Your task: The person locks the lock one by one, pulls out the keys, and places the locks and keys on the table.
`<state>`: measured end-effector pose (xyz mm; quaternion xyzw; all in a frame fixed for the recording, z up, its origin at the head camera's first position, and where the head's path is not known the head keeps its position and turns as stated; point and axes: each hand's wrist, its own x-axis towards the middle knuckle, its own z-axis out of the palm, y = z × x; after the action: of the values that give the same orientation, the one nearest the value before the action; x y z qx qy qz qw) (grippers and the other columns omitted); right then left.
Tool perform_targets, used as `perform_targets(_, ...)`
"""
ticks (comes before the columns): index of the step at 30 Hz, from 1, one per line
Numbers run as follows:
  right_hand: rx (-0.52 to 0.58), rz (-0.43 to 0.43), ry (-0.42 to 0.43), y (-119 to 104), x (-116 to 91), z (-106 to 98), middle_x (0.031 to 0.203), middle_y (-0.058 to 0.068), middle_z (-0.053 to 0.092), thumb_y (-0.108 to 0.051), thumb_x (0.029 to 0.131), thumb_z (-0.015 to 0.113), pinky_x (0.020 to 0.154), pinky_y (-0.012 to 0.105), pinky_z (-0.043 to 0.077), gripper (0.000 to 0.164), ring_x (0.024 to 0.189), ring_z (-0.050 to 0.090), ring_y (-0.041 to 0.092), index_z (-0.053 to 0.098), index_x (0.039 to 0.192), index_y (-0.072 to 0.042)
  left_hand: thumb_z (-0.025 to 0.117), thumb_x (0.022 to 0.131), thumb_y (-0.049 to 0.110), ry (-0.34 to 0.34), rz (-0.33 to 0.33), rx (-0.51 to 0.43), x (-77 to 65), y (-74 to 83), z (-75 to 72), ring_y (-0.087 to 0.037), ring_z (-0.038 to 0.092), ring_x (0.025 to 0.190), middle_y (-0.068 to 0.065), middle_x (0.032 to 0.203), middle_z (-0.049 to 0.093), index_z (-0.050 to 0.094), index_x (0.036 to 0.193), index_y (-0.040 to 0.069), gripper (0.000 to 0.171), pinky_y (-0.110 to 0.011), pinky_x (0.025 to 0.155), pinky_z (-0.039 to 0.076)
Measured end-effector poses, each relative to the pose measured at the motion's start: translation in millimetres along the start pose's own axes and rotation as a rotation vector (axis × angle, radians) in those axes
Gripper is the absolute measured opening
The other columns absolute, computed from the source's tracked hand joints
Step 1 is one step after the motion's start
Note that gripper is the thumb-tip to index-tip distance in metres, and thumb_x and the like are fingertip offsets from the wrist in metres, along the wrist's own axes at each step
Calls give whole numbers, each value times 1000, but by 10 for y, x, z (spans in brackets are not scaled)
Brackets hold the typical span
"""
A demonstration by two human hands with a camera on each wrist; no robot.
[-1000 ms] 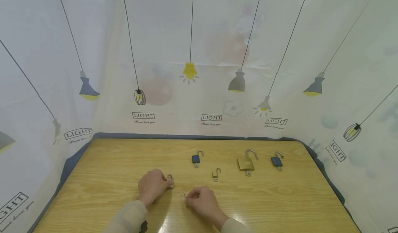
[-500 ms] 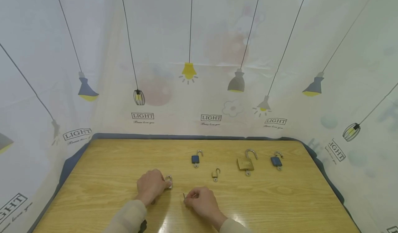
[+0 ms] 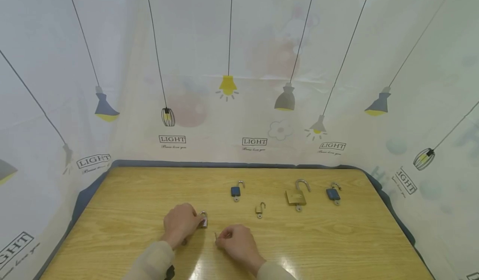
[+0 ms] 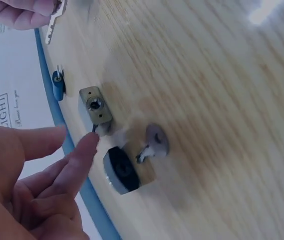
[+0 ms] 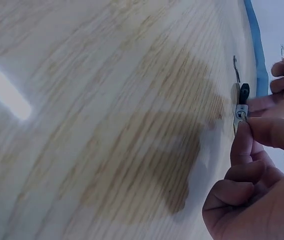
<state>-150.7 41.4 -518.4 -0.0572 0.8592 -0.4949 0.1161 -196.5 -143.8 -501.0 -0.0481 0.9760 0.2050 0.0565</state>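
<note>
1 wood-grain surface (image 3: 131, 197). Left hand (image 3: 182, 222): grip unclenched, extended fingertip at the edge of the padlock (image 4: 95, 106), which lies with its keyhole towards the person. Right hand (image 3: 238, 243): grip pinching the key (image 4: 55, 24), blade apart from padlock. Padlock probably hard, dense, slick; hold its sides. Key likely light, stiff; pinch its head.

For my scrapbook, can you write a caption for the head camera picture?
Left hand at a padlock, right hand pinching a key; four open padlocks nearby.
</note>
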Motion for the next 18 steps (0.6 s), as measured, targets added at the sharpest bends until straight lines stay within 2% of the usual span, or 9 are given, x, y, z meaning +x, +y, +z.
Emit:
perform_targets(4, -9, -4, -6, -48, 20, 75, 69, -5, 60, -16, 75, 75, 63, 32, 43, 8, 66, 51, 13, 67, 74, -13, 62, 89, 39, 53, 20, -45, 12, -31, -72, -10, 48, 44, 5, 56, 61, 73, 86, 12, 29, -23, 39, 33)
perform_targets(7, -42, -23, -3, -88, 43, 139, 66, -6, 59, -15, 75, 74, 60, 32, 44, 8, 63, 51, 12, 66, 73, -14, 62, 90, 38, 81, 26, -77, 18, -41, -155, -11, 48, 45, 3, 61, 64, 74, 89, 12, 29, -24, 39, 33)
perform_targets(10, -93, -28, -3, -121, 77, 208, 65, -8, 58, -16, 76, 73, 58, 31, 44, 9, 61, 51, 12, 65, 72, -16, 62, 90, 38, 98, 25, -89, 23, -61, -215, -11, 49, 51, 0, 74, 70, 74, 93, 12, 29, -26, 41, 35)
perform_targets(14, -147, -7, 12, -138, 130, 305, 64, -9, 57, -17, 77, 73, 55, 30, 43, 11, 59, 50, 11, 64, 70, -19, 61, 90, 39, 79, 0, -96, 35, -92, -240, -12, 53, 58, -5, 89, 73, 74, 97, 13, 30, -28, 44, 38)
perform_targets(18, -196, 6, 36, -137, 163, 391, 63, -10, 56, -18, 77, 72, 53, 29, 42, 12, 57, 49, 10, 63, 69, -21, 61, 90, 40, 66, -28, -95, 40, -133, -236, -13, 55, 61, -7, 95, 73, 74, 99, 12, 31, -28, 46, 40)
